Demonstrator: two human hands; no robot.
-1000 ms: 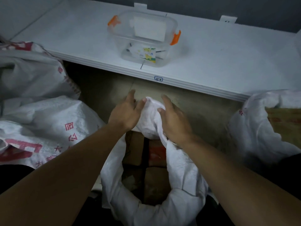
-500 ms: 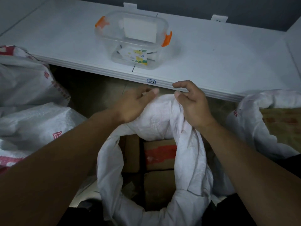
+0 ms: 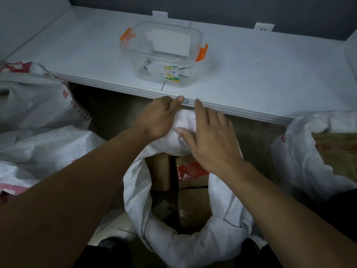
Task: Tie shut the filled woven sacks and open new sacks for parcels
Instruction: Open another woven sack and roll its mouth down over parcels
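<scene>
- The filled woven sack [image 3: 185, 246] is parked right under both hands. Its mouth is wide open and cardboard parcels [image 3: 193, 206] can be seen inside (so nothing's been tied yet).
- Its far rim has been gathered into a bunch [image 3: 183, 120]. That bunch is gripped by the left hand [image 3: 158, 118], fingers curled over the top, most likely so a neck can be formed for tying.
- The right hand [image 3: 212, 144] is laid over the bunch's near side, fingers straight and spread, nothing pinched. Contact looks likely, but it's blurred, so that can't be sworn to.
- Just beyond the fingertips the shelf edge [image 3: 241, 111] is met, so little forward room is left. The fabric will probably need to be pulled up or back toward the body.
- A clear box [image 3: 164, 55] is sat further beyond the left hand, well apart.
- Sideways room is narrowed by another sack [image 3: 48, 147] out past the left hand and a third sack [image 3: 301, 151] out past the right.
</scene>
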